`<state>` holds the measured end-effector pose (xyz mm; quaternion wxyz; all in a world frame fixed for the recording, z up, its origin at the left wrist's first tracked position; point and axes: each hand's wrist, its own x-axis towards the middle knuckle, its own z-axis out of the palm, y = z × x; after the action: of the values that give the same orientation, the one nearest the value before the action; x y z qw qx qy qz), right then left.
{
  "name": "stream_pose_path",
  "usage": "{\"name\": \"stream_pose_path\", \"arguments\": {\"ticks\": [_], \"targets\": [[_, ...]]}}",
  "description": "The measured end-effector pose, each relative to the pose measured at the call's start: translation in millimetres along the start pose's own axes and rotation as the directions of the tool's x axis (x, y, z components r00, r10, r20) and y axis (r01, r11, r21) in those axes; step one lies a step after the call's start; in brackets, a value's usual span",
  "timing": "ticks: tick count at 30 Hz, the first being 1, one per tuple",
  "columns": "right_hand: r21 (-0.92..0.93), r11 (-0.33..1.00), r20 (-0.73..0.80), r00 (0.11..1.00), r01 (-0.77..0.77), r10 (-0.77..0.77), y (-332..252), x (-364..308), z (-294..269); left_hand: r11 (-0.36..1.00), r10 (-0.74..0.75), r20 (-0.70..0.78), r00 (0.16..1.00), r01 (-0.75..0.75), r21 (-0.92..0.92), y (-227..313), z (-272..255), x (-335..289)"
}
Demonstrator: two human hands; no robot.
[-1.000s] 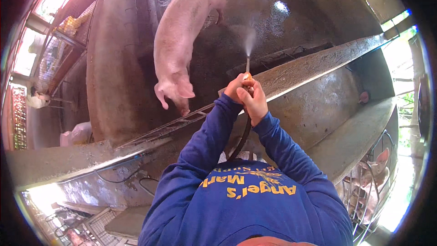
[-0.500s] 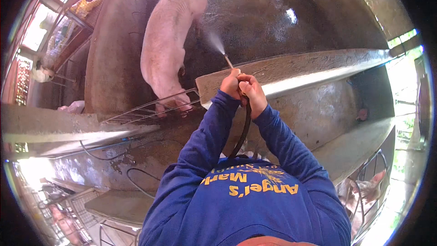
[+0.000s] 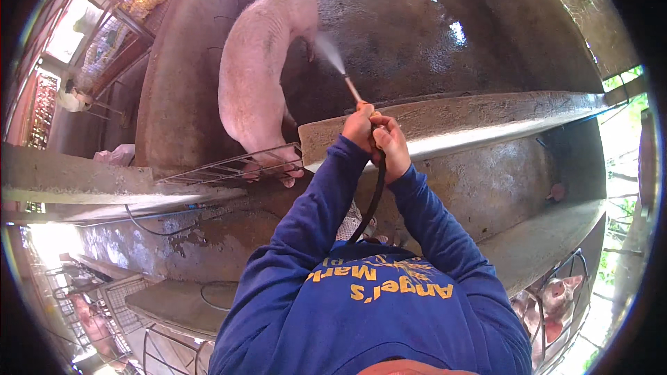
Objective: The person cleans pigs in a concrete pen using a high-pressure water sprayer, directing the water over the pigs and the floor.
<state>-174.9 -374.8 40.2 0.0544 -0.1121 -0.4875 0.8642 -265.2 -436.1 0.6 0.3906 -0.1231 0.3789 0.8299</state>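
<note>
My left hand (image 3: 358, 127) is wrapped round the grip of a spray wand (image 3: 353, 90), a thin metal tube pointing away from me over a low concrete wall. Close beside it, my right hand (image 3: 392, 146) is closed on the wand's rear end, where a black hose (image 3: 375, 198) hangs down toward my body. A white fan of water (image 3: 328, 52) leaves the tip and reaches toward a large pale pink pig (image 3: 253, 69). The pig stands on the wet pen floor, its head at the metal bar gate (image 3: 233, 169). My fingers hide most of the grip.
A concrete wall (image 3: 472, 107) runs rightward from just beyond my hands. Another pig (image 3: 556, 295) looks through bars at the lower right, and one more (image 3: 94, 326) lies in a cage at the lower left. A thin dark hose (image 3: 160, 230) curves along the left wall.
The spray has swung slightly and now reaches the far end of the pig. Both hands sit a little lower in view. The pig at the lower right has raised its head.
</note>
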Motion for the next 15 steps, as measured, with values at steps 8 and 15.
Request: {"name": "stream_pose_path", "arguments": {"ticks": [8,15], "targets": [[-0.173,0.982,0.034,0.997,0.075,-0.070,11.2,71.6,35.5,0.999,0.008,0.012,1.000,-0.008,-0.044,69.7,-10.3,24.9],[-0.127,0.991,-0.009,0.999,-0.034,0.033,-14.7,120.0,39.3,0.997,-0.051,0.096,0.994,0.056,-0.054,101.5,-6.5,72.8]]}}
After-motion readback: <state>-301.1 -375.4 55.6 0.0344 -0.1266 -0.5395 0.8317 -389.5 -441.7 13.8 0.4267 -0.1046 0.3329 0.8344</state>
